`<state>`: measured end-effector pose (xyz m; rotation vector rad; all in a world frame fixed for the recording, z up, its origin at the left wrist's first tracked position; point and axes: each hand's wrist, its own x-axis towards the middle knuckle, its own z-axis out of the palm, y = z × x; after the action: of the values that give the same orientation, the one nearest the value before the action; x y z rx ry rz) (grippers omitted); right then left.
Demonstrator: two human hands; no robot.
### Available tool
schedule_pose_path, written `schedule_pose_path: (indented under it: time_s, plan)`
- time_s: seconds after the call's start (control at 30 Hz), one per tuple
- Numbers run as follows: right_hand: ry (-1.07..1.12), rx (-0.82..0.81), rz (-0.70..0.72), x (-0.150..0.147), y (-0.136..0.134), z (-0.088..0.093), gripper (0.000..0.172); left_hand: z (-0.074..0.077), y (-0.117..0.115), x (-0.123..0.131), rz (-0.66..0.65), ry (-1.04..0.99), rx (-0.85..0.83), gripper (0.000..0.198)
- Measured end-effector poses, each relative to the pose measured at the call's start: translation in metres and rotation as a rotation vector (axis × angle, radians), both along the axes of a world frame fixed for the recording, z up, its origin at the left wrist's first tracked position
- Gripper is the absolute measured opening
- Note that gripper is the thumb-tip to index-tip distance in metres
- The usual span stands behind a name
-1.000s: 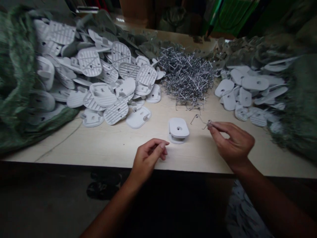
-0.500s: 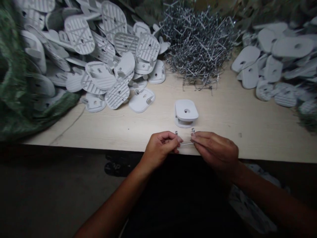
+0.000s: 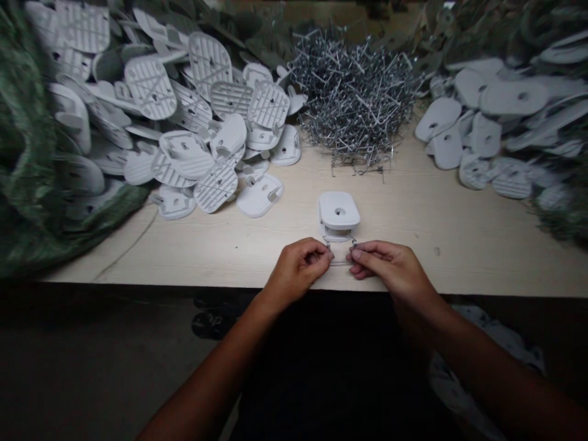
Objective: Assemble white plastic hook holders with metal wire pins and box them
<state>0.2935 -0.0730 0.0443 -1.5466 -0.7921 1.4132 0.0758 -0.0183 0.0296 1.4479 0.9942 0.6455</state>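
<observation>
Between my two hands is a bent metal wire spring (image 3: 340, 263) with a small coil at each side. My left hand (image 3: 299, 267) pinches its left side between thumb and fingers. The fingertips of my right hand (image 3: 391, 263) are closed on its right side. Just beyond my fingers, a white plastic clip (image 3: 339, 211) stands on the table, a rounded plate with a hole on top of another piece. The coils reach the near edge of this clip; whether they touch it I cannot tell.
A large heap of white ribbed plastic plates (image 3: 211, 147) lies at the left by a green woven sack (image 3: 27, 171). At the back middle is a pile of wire springs (image 3: 353, 98). More white plastic pieces (image 3: 448, 144) are heaped at the right. The wooden table's (image 3: 505, 245) front edge runs before me.
The wire spring has come closer to the white clip, its coils now at the clip's near edge. My right-hand fingers have shifted their hold, and the head view has tilted slightly.
</observation>
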Motion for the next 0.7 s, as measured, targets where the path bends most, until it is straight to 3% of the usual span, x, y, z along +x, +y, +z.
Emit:
schedule_pose_path:
  time_s: [0.17,0.5,0.7]
  plan:
    - [-0.071,0.032,0.002,0.001,0.006,-0.003,0.049,-0.002,0.007,0.005,-0.044,0.110,0.186,0.017]
    - [-0.075,0.033,0.010,0.000,0.008,-0.002,0.042,0.000,0.010,0.004,-0.080,0.160,0.188,0.018]
    - [-0.017,0.007,0.011,-0.001,0.011,0.000,0.037,0.001,0.013,0.002,-0.036,0.154,0.180,0.014]
